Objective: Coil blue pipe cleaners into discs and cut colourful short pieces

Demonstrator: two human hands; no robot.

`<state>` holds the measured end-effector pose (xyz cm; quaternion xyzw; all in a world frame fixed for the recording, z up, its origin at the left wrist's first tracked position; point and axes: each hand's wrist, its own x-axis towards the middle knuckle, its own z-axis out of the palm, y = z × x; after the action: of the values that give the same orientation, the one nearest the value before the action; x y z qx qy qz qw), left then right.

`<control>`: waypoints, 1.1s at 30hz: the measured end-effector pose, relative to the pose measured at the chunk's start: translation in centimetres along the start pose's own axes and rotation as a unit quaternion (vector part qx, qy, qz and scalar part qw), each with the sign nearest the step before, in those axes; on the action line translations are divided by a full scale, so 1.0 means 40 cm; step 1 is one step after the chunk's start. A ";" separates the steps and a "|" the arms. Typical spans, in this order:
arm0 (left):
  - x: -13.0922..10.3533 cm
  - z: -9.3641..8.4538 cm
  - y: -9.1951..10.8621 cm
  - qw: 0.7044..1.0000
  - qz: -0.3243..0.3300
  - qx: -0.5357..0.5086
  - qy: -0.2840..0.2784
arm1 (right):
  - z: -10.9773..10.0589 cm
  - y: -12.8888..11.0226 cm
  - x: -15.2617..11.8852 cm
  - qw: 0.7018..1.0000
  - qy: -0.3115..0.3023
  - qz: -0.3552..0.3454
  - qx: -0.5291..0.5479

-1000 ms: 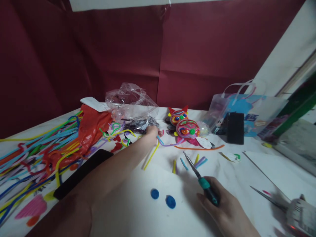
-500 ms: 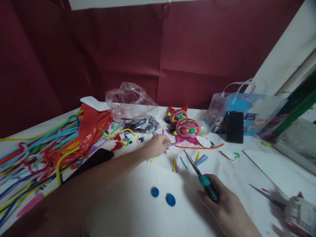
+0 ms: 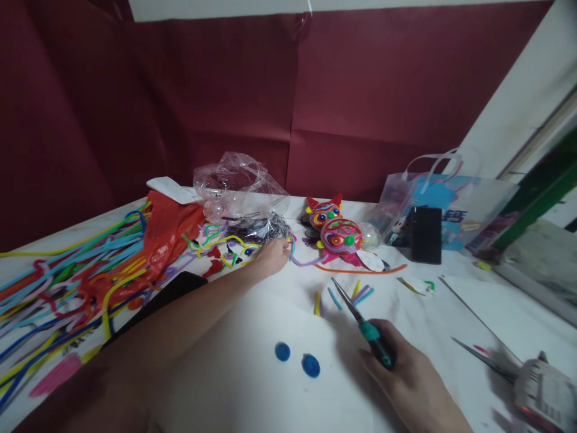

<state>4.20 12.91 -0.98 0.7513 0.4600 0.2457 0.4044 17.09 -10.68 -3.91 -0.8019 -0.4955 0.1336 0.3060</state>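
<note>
My left hand (image 3: 273, 255) is over the back middle of the table, its fingers closed on thin coloured pipe cleaners (image 3: 294, 245) that show at the fingertips. In my right hand (image 3: 396, 361) is a pointed metal tool (image 3: 367, 325) with a teal and black handle, its tip aimed up and left. Two blue discs (image 3: 311, 365) lie on white paper (image 3: 243, 373) between my arms. Short cut pieces (image 3: 362, 293) in yellow, purple and blue lie beyond the tool's tip. Two colourful animal figures (image 3: 341, 236) stand behind them.
Long pipe cleaners (image 3: 67, 288) and a red plastic bag (image 3: 171, 225) cover the left side. A clear bag (image 3: 238, 180), a black phone (image 3: 426, 234) and a printed bag (image 3: 469, 204) stand at the back. Scissor-like blades (image 3: 484, 358) and a whitish device (image 3: 545, 394) lie at the right.
My left hand has moved left and slightly back, and its fingers are now closed round coloured strands. My right hand with the tool has hardly moved.
</note>
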 end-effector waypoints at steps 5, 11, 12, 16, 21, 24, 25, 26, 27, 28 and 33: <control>-0.088 0.000 0.060 0.988 0.016 -0.075 -0.135 | -0.001 0.000 -0.010 0.994 -0.080 -0.068 0.031; -0.157 0.007 0.105 0.912 0.060 -0.090 -0.395 | -0.001 -0.014 -0.020 0.987 -0.116 -0.105 0.043; -0.162 0.011 0.107 0.909 0.065 -0.081 -0.405 | -0.002 -0.016 -0.020 0.986 -0.118 -0.109 0.048; -0.171 0.023 0.113 0.894 0.056 -0.097 -0.435 | -0.009 -0.018 -0.020 0.983 -0.124 -0.125 0.052; -0.175 0.029 0.120 0.888 0.032 -0.124 -0.442 | -0.014 -0.015 -0.020 0.982 -0.141 -0.123 0.033; -0.169 0.032 0.115 0.903 0.014 -0.175 -0.392 | -0.012 -0.014 -0.019 0.980 -0.146 -0.129 0.030; -0.165 0.032 0.111 0.910 0.004 -0.202 -0.363 | -0.011 -0.011 -0.017 0.980 -0.146 -0.129 0.025; -0.161 0.030 0.106 0.915 -0.008 -0.225 -0.334 | -0.011 -0.006 -0.014 0.981 -0.147 -0.125 0.017; -0.158 0.028 0.099 0.920 -0.022 -0.242 -0.309 | -0.011 0.001 -0.010 0.982 -0.145 -0.117 0.008; -0.155 0.024 0.092 0.923 -0.035 -0.252 -0.288 | -0.012 0.010 -0.005 0.985 -0.140 -0.104 0.000; -0.160 0.002 0.055 0.938 -0.078 -0.241 -0.239 | -0.036 0.070 0.034 0.995 -0.018 0.008 -0.102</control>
<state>2.44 6.64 0.83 0.6300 0.3341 0.1298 0.6890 20.46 -10.90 -4.42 -0.8304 -0.5055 0.0996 0.2122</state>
